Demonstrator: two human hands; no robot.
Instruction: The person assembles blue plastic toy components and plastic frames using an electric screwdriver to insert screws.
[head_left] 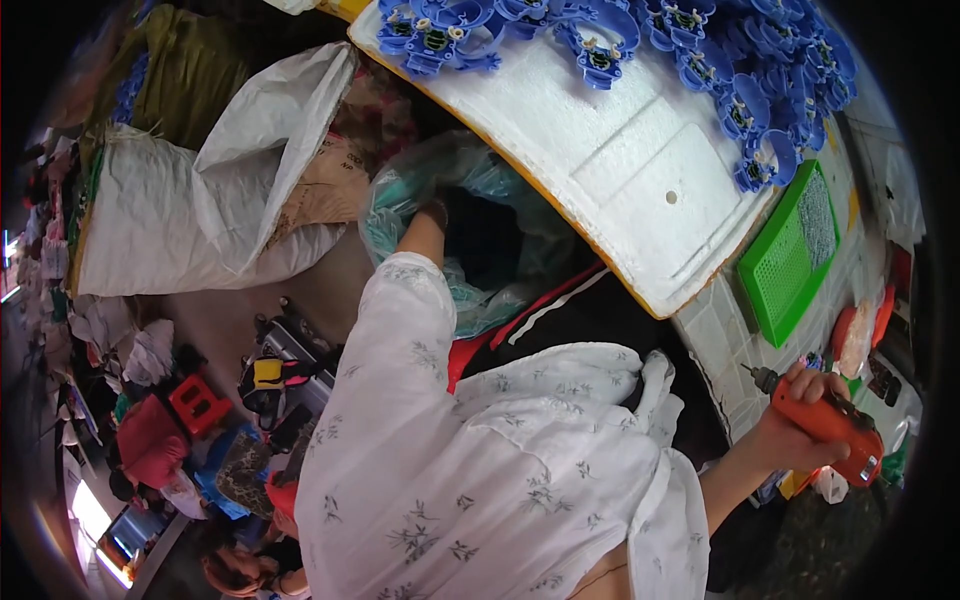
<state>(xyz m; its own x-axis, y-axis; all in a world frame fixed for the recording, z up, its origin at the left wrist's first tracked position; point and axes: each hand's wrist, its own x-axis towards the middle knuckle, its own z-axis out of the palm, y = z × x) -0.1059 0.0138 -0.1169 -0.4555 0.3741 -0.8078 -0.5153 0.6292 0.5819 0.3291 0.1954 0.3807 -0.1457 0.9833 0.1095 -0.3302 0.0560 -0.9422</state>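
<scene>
My right hand (pixel 785 435) is wrapped round an orange electric screwdriver (pixel 835 430), whose thin bit points up and left past the table's edge. On the other side, my left hand (pixel 434 211) reaches down into a bag of clear, greenish plastic (pixel 380 215) standing open below the table. Its fingers are lost in the dark inside, and what they touch there is hidden. Several blue plastic parts with round openings (pixel 765 160) lie heaped on a white foam board (pixel 610 190) in front of me.
A green perforated tray (pixel 775 270) holding small metal pieces lies right of the board. White woven sacks (pixel 170 220) and a brown one stand at the left. Behind them are a red stool (pixel 198 403) and other people (pixel 240 570). Red-handled items (pixel 880 320) lie at the far right.
</scene>
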